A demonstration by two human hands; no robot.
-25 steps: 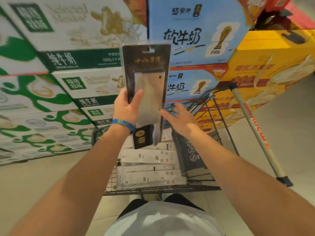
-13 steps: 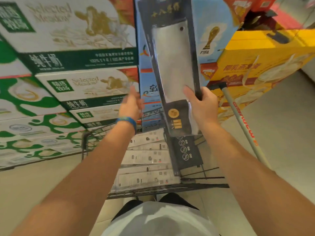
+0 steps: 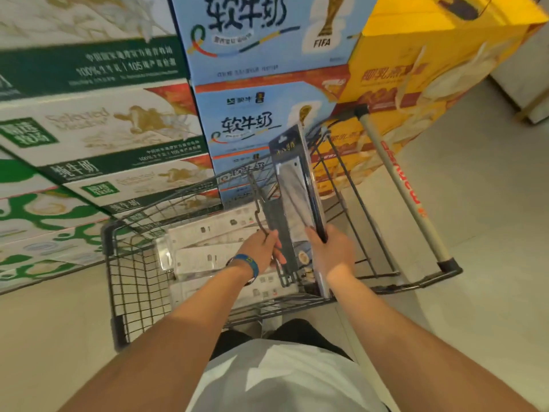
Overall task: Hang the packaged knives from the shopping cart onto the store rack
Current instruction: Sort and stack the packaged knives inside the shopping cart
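My right hand grips the lower part of a packaged knife, a dark card with a steel cleaver under clear plastic. The package stands nearly upright over the near right side of the shopping cart. My left hand, with a blue wristband, is curled around the wire edge of the cart's dark folding flap, just left of the package. Several more packaged knives lie flat in the cart basket, pale backs up. No store rack is in view.
Stacked milk cartons wall off the far side: green and white ones at left, blue ones in the middle, yellow ones at right. The cart's handle runs along the right. Pale floor tiles lie to the right.
The knife package passed from my left hand to my right, rose high, then came down to the cart's right side. My left hand dropped onto the cart flap.
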